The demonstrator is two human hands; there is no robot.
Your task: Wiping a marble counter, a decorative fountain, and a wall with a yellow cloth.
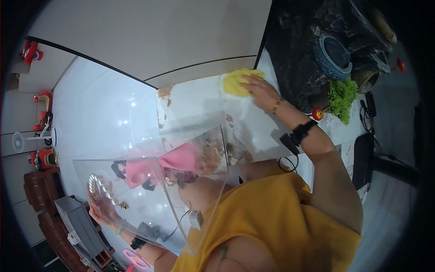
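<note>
My right hand [261,91] lies flat on a yellow cloth [238,81], pressing it to a white marble-look surface [193,105] with brown patches, beside a dark panel edge. My left hand [102,205] is around the outer side of a clear acrylic box [163,193], seen through its wall, and holds it against my body. A pearl bead strand with a gold-coloured end [103,187] shows at the box, near my left fingers. Pink and dark shapes [176,159] are seen through the clear walls; what they are is hard to tell.
A dark rock-like ornament [295,57] with a blue-grey bowl [334,56] and a green artificial plant [342,97] stands right of the cloth. Black cables [365,115] lie beyond. A white fan [34,138], red toys [44,158], a brown leather sofa [42,187] and grey drawers [74,216] stand left.
</note>
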